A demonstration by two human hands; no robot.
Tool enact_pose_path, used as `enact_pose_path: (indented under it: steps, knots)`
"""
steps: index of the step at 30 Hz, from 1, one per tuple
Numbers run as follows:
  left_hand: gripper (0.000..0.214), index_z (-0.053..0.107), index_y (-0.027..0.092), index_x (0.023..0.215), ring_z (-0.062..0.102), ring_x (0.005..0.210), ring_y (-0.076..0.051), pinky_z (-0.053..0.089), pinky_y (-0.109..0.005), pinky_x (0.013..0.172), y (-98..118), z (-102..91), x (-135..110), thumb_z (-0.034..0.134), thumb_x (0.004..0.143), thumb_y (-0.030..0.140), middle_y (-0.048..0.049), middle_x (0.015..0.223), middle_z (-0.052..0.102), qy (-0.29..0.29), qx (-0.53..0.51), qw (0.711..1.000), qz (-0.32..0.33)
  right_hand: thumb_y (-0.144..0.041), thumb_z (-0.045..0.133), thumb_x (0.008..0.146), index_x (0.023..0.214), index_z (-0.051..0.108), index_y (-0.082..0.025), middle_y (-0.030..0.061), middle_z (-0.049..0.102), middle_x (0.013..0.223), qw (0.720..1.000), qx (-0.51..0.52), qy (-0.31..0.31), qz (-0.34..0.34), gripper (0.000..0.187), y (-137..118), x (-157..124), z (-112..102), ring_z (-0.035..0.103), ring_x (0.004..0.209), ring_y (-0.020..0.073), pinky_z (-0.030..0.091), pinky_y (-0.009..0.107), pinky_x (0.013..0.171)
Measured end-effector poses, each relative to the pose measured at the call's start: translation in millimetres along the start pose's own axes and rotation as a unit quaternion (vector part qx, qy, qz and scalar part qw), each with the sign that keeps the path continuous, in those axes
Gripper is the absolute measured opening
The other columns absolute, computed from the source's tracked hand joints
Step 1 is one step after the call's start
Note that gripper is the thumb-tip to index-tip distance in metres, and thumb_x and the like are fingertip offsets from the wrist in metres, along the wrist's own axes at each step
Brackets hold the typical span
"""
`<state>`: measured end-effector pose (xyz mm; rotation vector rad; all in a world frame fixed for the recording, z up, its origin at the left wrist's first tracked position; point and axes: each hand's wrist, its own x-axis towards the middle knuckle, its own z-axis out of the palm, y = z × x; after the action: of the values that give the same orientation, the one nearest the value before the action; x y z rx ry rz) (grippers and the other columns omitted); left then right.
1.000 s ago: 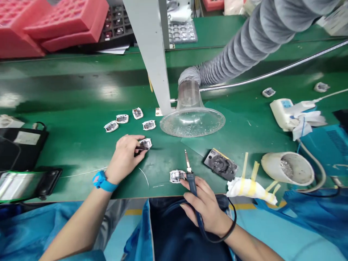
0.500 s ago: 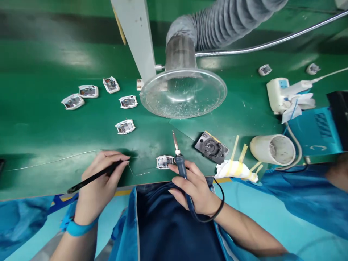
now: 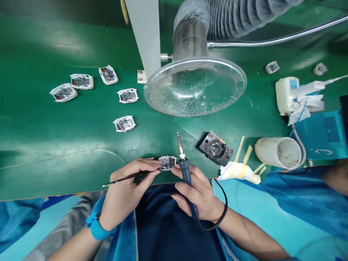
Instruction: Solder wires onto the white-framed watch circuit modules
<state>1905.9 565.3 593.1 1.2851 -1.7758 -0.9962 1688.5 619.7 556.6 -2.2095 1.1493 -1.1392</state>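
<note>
A small white device casing (image 3: 168,163) with electronics inside lies near the table's front edge, between my hands. My left hand (image 3: 130,190) is closed round slim black tweezers (image 3: 123,179); their front end reaches the casing's left side, and the fingertips are there too. In my right hand (image 3: 197,194) is a soldering iron (image 3: 185,172) with a dark blue handle. Its metal tip points up and away, clear of the casing. A right fingertip is at the casing's right edge. Thin solder wire (image 3: 87,149) curves over the table to behind my left hand.
Several similar casings (image 3: 124,123) lie at the left. Overhead hangs a clear fume hood (image 3: 195,108) on a grey hose. To the right are a black fixture (image 3: 216,148), a taped white bundle (image 3: 237,172), a white pot (image 3: 261,152) and a blue box (image 3: 320,134). Another person's sleeve (image 3: 296,195) shows at right.
My left hand has moved right with the tweezers, from beside the loose wire to the casing. My right hand keeps the soldering iron almost in place. The view has shifted slightly.
</note>
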Motion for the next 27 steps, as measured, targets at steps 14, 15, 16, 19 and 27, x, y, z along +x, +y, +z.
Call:
enact_pose_path:
  steps: [14, 15, 16, 19, 27]
  knots:
    - [0.023, 0.063, 0.026, 0.096, 0.079, 0.099, -0.020, 0.067, -0.035, 0.098, -4.4, 9.7, -10.4, 0.078, 0.086, 0.012, 0.0013, 0.099, 0.078, 0.034, 0.002, 0.999, 0.013, -0.024, 0.064, 0.096, 0.103, 0.065, -0.017, 0.0178, 0.076, 0.119, 1.000, -0.014, 0.011, -0.008, 0.010, -1.3, 4.4, -2.3, 0.068, 0.117, 0.0295, 0.063, 0.044, 0.090]
    - [0.022, 0.063, 0.027, 0.096, 0.079, 0.100, -0.019, 0.067, -0.035, 0.098, -4.6, 9.9, -10.5, 0.078, 0.087, 0.012, 0.0015, 0.099, 0.078, 0.032, 0.003, 0.999, 0.011, -0.025, 0.063, 0.097, 0.103, 0.065, -0.017, 0.0173, 0.076, 0.119, 1.000, -0.014, 0.011, -0.007, 0.010, -1.4, 4.5, -2.6, 0.068, 0.117, 0.0294, 0.064, 0.044, 0.090]
    - [0.022, 0.063, 0.027, 0.096, 0.079, 0.100, -0.019, 0.066, -0.034, 0.099, -4.8, 10.1, -10.9, 0.077, 0.088, 0.012, 0.0018, 0.100, 0.078, 0.031, 0.004, 0.999, 0.007, -0.025, 0.062, 0.098, 0.102, 0.065, -0.018, 0.0168, 0.076, 0.119, 1.000, -0.015, 0.010, -0.006, 0.009, -1.4, 4.6, -2.8, 0.068, 0.117, 0.0292, 0.064, 0.044, 0.090]
    - [0.021, 0.063, 0.027, 0.095, 0.078, 0.101, -0.018, 0.066, -0.033, 0.099, -5.8, 10.2, -13.0, 0.076, 0.089, 0.012, 0.0025, 0.099, 0.078, 0.035, 0.010, 0.999, 0.002, -0.026, 0.060, 0.099, 0.102, 0.065, -0.018, 0.0163, 0.076, 0.117, 1.000, -0.016, 0.010, -0.004, 0.010, -1.5, 4.1, -2.6, 0.069, 0.116, 0.0286, 0.064, 0.044, 0.090]
    - [0.018, 0.063, 0.026, 0.096, 0.078, 0.104, -0.017, 0.065, -0.032, 0.099, -4.8, 11.7, -15.7, 0.074, 0.091, 0.013, 0.0027, 0.101, 0.078, 0.031, 0.021, 0.999, -0.012, -0.041, 0.057, 0.105, 0.130, 0.062, -0.015, 0.0195, 0.074, 0.125, 0.999, 0.034, -0.005, 0.001, 0.036, 0.8, 3.0, -17.0, 0.069, 0.123, 0.0291, 0.062, 0.047, 0.099]
